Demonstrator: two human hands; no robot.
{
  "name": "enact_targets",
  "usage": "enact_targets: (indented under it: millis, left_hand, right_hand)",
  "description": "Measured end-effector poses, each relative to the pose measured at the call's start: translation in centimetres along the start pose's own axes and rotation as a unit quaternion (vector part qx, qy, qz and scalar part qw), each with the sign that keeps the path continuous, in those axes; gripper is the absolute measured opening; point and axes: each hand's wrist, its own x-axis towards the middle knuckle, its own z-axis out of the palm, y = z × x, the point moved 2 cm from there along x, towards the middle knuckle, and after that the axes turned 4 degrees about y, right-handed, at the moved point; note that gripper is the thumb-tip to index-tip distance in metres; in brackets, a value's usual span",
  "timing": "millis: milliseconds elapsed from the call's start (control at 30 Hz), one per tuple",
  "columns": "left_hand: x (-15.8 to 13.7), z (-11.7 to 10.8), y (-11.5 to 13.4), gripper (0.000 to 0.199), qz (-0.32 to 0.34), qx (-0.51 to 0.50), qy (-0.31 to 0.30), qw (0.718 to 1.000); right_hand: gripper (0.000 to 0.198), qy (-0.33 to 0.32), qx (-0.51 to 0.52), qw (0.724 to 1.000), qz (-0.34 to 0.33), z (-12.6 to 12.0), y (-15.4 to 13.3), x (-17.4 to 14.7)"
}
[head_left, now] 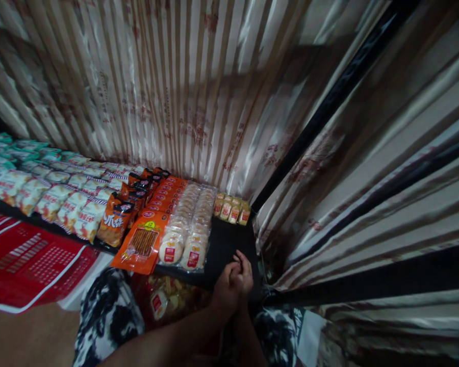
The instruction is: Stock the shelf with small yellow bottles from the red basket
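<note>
Forearms (164, 335) end in clasped hands (226, 285) over black tabletop (229, 239), striped curtains (191, 102) behind.

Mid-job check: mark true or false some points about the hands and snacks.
1. The left hand and right hand meet over the black tabletop. True.
2. An orange stick packet lies beside round cracker packs. True.
3. The right hand grips the orange stick packet. False: it touches the left hand.
4. Small yellow packs sit near the pleated curtain. True.
5. The round cracker packs lie left of the orange stick packet. False: they lie right of it.
</note>
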Motion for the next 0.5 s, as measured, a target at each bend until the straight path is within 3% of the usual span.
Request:
enact_targets:
  millis: [133, 267, 500]
  left_hand:
    - [-3.5, -2.5, 0.0, 0.028, -0.002, 0.058, 0.002, 0.998]
    - [-6.0, -5.1, -0.1, 0.033, -0.028, 0.138, -0.021, 0.990]
    - [-8.8, -9.3, -4.8, 0.041, -0.108, 0.255, -0.048, 0.960]
  right_hand:
    - [0.040, -0.059, 0.049, 0.997, -0.003, -1.1, -1.7, -3.6]
    - [0.036, -0.102, 0.064, 0.993, -0.017, -1.5, -3.1, -7.3]
    - [0.033, -0.258, 0.079, 0.963, 0.003, 1.6, -1.0, -13.0]
